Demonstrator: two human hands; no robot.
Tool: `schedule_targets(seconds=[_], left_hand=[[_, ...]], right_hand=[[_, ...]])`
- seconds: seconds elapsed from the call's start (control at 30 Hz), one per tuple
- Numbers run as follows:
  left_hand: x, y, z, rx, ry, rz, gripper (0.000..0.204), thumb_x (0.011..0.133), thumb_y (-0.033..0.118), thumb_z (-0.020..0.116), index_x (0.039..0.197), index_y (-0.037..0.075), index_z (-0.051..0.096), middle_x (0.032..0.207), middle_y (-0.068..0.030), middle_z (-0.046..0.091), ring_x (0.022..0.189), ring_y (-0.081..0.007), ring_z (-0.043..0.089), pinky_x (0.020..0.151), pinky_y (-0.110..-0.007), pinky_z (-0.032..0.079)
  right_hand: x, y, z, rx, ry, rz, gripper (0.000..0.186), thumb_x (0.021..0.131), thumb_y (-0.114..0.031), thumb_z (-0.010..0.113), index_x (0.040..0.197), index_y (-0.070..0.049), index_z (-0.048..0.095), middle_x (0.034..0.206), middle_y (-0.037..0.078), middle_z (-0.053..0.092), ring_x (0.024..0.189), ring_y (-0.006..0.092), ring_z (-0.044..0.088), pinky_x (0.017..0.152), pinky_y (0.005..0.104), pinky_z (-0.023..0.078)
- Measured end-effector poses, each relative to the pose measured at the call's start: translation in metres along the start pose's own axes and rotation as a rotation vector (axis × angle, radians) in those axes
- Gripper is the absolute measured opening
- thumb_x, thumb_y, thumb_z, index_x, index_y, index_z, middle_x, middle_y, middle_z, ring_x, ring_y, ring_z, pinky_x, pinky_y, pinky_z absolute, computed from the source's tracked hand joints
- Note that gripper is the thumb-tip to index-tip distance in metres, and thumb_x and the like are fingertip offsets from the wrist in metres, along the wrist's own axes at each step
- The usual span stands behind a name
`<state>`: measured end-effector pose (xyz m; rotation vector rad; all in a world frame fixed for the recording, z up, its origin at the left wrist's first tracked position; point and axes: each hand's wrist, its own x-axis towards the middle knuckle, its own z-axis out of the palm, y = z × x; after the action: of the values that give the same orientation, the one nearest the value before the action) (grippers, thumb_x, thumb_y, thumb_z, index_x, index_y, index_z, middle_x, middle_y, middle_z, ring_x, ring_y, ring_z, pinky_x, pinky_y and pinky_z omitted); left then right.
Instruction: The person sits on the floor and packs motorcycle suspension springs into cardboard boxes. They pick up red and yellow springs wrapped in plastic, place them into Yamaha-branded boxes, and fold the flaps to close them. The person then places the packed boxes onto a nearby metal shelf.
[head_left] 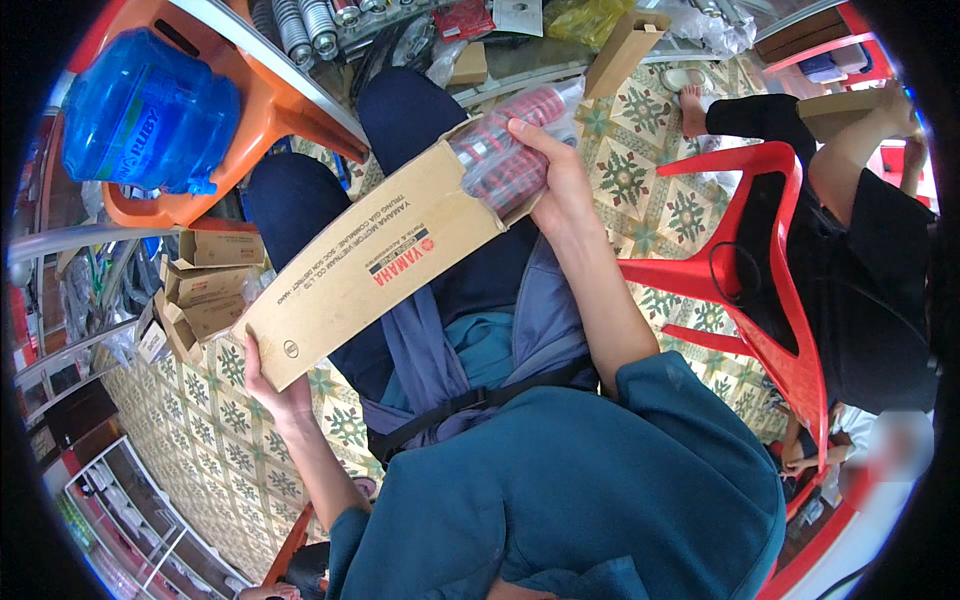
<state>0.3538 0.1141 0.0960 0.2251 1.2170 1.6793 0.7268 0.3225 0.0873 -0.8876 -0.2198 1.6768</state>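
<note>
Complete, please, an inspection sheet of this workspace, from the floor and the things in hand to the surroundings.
Surface: patterned tile floor.
Job's things: long cardboard box, its upper right end open; plastic-wrapped red parts stick out of it.
Clutter: smaller cardboard boxes at left; metal springs and a yellow plastic bag along the top.
Hands: left hand holds the box's lower left end; right hand holds the open end, thumb over the wrapped parts.
Cables: thin dark loop at the red chair; cannot tell whether it is a cable.
Surroundings: orange chair bearing a blue water jug; another person at right.
</note>
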Motion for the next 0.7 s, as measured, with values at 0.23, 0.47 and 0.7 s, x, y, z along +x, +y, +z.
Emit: schedule_targets(seconds=[0.23,0.47,0.7], left_hand=[[-0.002,0.002,0.009,0.012,0.069,0.007,0.050,0.108,0.034,0.046,0.146,0.002,0.052,0.143,-0.0136,0.059,0.130,-0.0270,0.058,0.112,-0.045,0.043],[0.002,0.005,0.003,-0.002,0.029,-0.005,0.050,0.107,0.032,0.048,0.147,0.000,0.050,0.143,-0.0137,0.059,0.131,-0.0260,0.057,0.113,-0.043,0.042],[0.014,0.014,0.001,0.050,0.051,-0.038,0.054,0.106,0.029,0.049,0.151,0.000,0.046,0.148,-0.0133,0.056,0.136,-0.0249,0.054,0.115,-0.041,0.040]], right_hand=[[0.007,-0.023,-0.016,-0.029,0.032,-0.149,0.031,0.089,-0.005,0.075,0.118,0.000,0.065,0.111,0.013,0.073,0.101,0.0259,0.072,0.096,0.0421,0.058],[0.014,-0.083,-0.048,0.007,0.081,-0.353,0.028,0.090,-0.003,0.073,0.117,-0.001,0.065,0.111,0.013,0.072,0.103,0.0271,0.070,0.098,0.0442,0.056],[-0.013,-0.142,-0.060,0.001,0.136,-0.552,0.027,0.092,-0.004,0.071,0.118,0.000,0.065,0.114,0.014,0.072,0.108,0.0290,0.069,0.101,0.0469,0.053]])
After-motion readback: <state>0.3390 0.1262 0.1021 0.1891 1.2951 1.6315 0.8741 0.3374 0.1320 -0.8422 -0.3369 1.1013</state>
